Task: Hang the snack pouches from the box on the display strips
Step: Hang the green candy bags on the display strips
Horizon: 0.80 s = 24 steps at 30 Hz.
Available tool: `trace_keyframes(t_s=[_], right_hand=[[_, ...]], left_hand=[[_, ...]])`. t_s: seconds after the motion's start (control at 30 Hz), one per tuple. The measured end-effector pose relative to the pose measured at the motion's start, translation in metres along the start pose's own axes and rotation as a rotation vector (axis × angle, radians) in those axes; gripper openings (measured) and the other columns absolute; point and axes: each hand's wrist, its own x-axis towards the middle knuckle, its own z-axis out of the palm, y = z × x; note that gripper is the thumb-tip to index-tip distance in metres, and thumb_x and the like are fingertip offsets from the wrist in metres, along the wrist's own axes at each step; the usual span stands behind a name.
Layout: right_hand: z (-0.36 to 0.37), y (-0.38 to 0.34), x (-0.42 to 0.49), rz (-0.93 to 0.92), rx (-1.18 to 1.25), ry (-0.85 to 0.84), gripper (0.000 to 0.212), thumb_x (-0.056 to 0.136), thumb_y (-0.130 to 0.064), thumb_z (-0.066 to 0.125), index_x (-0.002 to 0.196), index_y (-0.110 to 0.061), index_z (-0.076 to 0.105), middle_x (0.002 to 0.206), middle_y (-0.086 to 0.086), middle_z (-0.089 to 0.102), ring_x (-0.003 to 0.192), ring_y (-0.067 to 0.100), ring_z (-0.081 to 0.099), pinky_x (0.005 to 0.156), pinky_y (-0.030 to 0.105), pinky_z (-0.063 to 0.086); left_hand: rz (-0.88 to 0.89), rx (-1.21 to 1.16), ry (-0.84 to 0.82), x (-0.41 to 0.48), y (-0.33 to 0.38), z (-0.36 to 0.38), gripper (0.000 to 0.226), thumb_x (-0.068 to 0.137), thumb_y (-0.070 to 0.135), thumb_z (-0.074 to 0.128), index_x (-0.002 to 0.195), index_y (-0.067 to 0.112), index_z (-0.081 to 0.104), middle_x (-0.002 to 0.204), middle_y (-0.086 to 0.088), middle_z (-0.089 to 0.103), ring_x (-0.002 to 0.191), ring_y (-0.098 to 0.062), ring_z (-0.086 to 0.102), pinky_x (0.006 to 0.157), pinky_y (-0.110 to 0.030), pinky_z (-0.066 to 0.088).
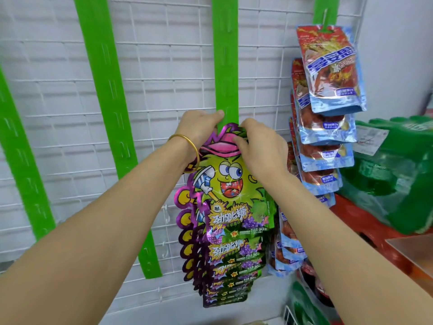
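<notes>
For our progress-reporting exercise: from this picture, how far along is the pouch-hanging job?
Done: red-and-blue pouches line the right strip; a stack of candy pouches hangs on the middle strip. In hand: the left hand holds that strip while the right hand pinches the top candy pouch onto it. Left: two bare left strips.

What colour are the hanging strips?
The strips are bright green; the head view shows them best.

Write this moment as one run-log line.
phase: hanging; left hand: holds middle strip; right hand: pinches top pouch; lower pouches: hung
</notes>
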Motion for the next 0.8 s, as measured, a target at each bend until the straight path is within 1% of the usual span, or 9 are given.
trace_keyframes(t_s=[0.07, 0.1, 0.2, 0.33, 0.43, 0.5, 0.57, 0.63, 0.8], right_hand=[[0.0, 0.003, -0.004, 0.015, 0.019, -0.029, 0.029, 0.094, -0.038, 0.048, 0.11, -0.014, 0.053, 0.11, 0.009, 0.063, 0.103, 0.033, 0.058, 0.068, 0.035, 0.036], [0.001, 0.004, -0.005, 0.018, 0.026, -0.042, 0.03, 0.094, -0.039, 0.048, 0.11, -0.014, 0.053, 0.11, 0.009, 0.063, 0.103, 0.033, 0.058, 0.068, 0.035, 0.035], [0.003, 0.005, -0.01, 0.024, 0.036, -0.106, 0.031, 0.093, -0.04, 0.05, 0.11, -0.014, 0.055, 0.11, 0.009, 0.064, 0.103, 0.033, 0.057, 0.068, 0.034, 0.036], [0.005, 0.008, -0.015, 0.053, 0.099, -0.148, 0.036, 0.091, -0.04, 0.054, 0.113, -0.012, 0.051, 0.112, 0.01, 0.061, 0.103, 0.033, 0.056, 0.07, 0.035, 0.038], [0.005, 0.01, -0.019, 0.058, 0.157, -0.072, 0.038, 0.088, -0.036, 0.06, 0.111, -0.009, 0.048, 0.112, 0.012, 0.055, 0.102, 0.033, 0.053, 0.077, 0.04, 0.043], [0.004, 0.012, -0.03, 0.0, 0.113, 0.047, 0.039, 0.086, -0.028, 0.064, 0.114, -0.006, 0.05, 0.113, 0.014, 0.053, 0.104, 0.034, 0.05, 0.085, 0.043, 0.042], [0.001, 0.014, -0.054, -0.05, 0.114, 0.183, 0.036, 0.083, -0.016, 0.065, 0.115, -0.005, 0.052, 0.111, 0.015, 0.055, 0.104, 0.033, 0.05, 0.087, 0.04, 0.039], [0.003, 0.017, -0.095, -0.069, 0.206, 0.207, 0.032, 0.083, -0.008, 0.061, 0.113, -0.009, 0.052, 0.109, 0.011, 0.055, 0.103, 0.028, 0.05, 0.086, 0.035, 0.039], [0.042, 0.038, -0.218, 0.02, 0.324, -0.16, 0.028, 0.084, -0.002, 0.058, 0.108, -0.016, 0.053, 0.101, -0.009, 0.045, 0.084, 0.007, 0.05, 0.067, 0.028, 0.048]], left_hand=[[-0.027, -0.06, 0.0, 0.0, -0.002, 0.0, 0.035, 0.086, 0.035, 0.06, 0.062, 0.009, 0.058, 0.069, -0.013, 0.059, 0.062, -0.022, 0.05, 0.067, -0.026, 0.045], [-0.033, -0.078, -0.004, -0.001, -0.002, 0.0, 0.035, 0.086, 0.035, 0.06, 0.062, 0.009, 0.059, 0.068, -0.012, 0.059, 0.06, -0.022, 0.049, 0.065, -0.028, 0.045], [-0.05, -0.145, -0.067, -0.006, -0.004, -0.001, 0.027, 0.09, 0.033, 0.055, 0.076, 0.011, 0.061, 0.071, -0.009, 0.058, 0.059, -0.018, 0.047, 0.054, -0.024, 0.039], [0.102, -0.044, -0.106, -0.017, -0.019, -0.005, 0.012, 0.089, 0.019, 0.056, 0.096, 0.011, 0.062, 0.072, -0.003, 0.06, 0.064, -0.014, 0.052, 0.065, -0.026, 0.045], [0.187, 0.019, -0.039, -0.03, -0.034, -0.01, 0.029, 0.084, 0.006, 0.057, 0.112, 0.011, 0.055, 0.086, -0.001, 0.063, 0.078, -0.012, 0.059, 0.072, -0.02, 0.048], [0.288, 0.075, 0.058, -0.048, -0.044, -0.016, 0.035, 0.082, 0.002, 0.055, 0.115, 0.012, 0.053, 0.1, -0.001, 0.061, 0.093, -0.013, 0.058, 0.086, -0.023, 0.048], [0.363, 0.094, 0.115, -0.075, -0.06, -0.024, 0.036, 0.08, 0.004, 0.054, 0.114, 0.013, 0.054, 0.107, 0.0, 0.06, 0.101, -0.013, 0.057, 0.095, -0.03, 0.046], [0.408, 0.148, 0.143, -0.109, -0.085, -0.031, 0.036, 0.078, 0.01, 0.053, 0.113, 0.017, 0.056, 0.109, 0.005, 0.059, 0.105, -0.012, 0.055, 0.097, -0.032, 0.044], [0.4, 0.3, 0.067, -0.19, -0.162, -0.044, 0.034, 0.08, 0.026, 0.046, 0.113, 0.031, 0.051, 0.107, 0.024, 0.048, 0.104, -0.004, 0.046, 0.095, -0.026, 0.037]])
